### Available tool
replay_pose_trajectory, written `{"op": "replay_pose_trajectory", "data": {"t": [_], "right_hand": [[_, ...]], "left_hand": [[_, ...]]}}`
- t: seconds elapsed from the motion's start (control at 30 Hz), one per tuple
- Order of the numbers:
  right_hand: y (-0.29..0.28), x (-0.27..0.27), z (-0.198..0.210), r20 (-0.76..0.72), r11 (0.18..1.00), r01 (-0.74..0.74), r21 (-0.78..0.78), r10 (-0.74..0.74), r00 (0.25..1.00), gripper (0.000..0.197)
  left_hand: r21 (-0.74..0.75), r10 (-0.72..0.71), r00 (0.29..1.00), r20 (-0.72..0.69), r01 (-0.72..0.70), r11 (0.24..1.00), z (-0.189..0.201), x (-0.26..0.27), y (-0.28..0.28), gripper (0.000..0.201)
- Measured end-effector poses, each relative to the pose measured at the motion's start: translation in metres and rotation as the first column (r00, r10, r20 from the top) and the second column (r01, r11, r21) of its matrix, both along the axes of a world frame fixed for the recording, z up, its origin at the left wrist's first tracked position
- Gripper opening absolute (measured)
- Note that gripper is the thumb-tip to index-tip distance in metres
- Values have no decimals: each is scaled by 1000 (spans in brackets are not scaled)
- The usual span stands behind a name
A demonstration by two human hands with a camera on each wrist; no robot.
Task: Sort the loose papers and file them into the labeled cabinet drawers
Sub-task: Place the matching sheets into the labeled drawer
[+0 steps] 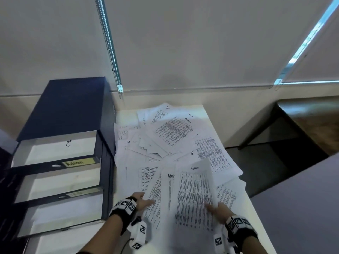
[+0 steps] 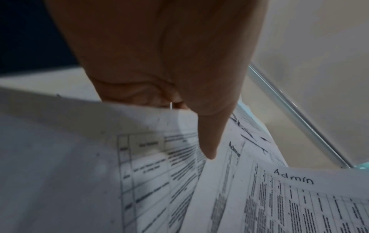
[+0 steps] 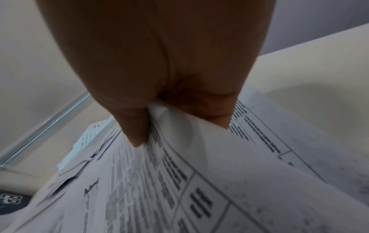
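Note:
Loose printed papers (image 1: 170,140) lie fanned over the white table (image 1: 207,109); some are marked "Admin", one "HR". My right hand (image 1: 214,208) pinches the near edge of an Admin sheet (image 1: 194,195), thumb (image 3: 137,134) on top and the other fingers under it. My left hand (image 1: 146,200) pinches the edge of a printed table sheet (image 2: 149,173), thumb (image 2: 207,148) lying across it, beside another Admin sheet (image 1: 170,189). The dark blue cabinet (image 1: 64,107) stands at left with three drawers pulled out. The top drawer (image 1: 55,153) bears an Admin label (image 1: 79,163) and holds paper.
A metal blind wand (image 1: 110,46) hangs by the wall behind the cabinet. A dark wooden table (image 1: 311,121) stands at far right, and a grey surface (image 1: 302,208) lies at near right beside the white table's right edge. The lower drawers (image 1: 58,184) also hold sheets.

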State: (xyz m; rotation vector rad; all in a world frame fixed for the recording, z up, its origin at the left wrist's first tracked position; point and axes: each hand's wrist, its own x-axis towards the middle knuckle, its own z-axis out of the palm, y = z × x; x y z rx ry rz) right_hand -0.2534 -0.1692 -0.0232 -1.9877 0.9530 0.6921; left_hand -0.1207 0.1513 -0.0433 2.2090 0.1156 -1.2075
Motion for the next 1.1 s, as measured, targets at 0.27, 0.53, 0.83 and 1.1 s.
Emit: {"op": "replay_pose_trajectory", "data": {"t": [0.27, 0.53, 0.83, 1.1], "right_hand": [[-24, -11, -37, 35, 993, 118, 6, -118, 992, 70], [-17, 4, -32, -33, 999, 47, 14, -47, 998, 109], [24, 53, -30, 140, 986, -166, 19, 162, 977, 102], [4, 120, 7, 528, 978, -152, 141, 55, 847, 80]], "left_hand": [[47, 48, 991, 123, -54, 997, 3, -23, -46, 53], [-148, 174, 979, 105, -157, 976, 6, -17, -40, 50], [-100, 214, 967, 137, -202, 974, -9, -8, -36, 47], [-386, 458, 883, 106, -388, 837, 45, 31, -41, 22]]}}
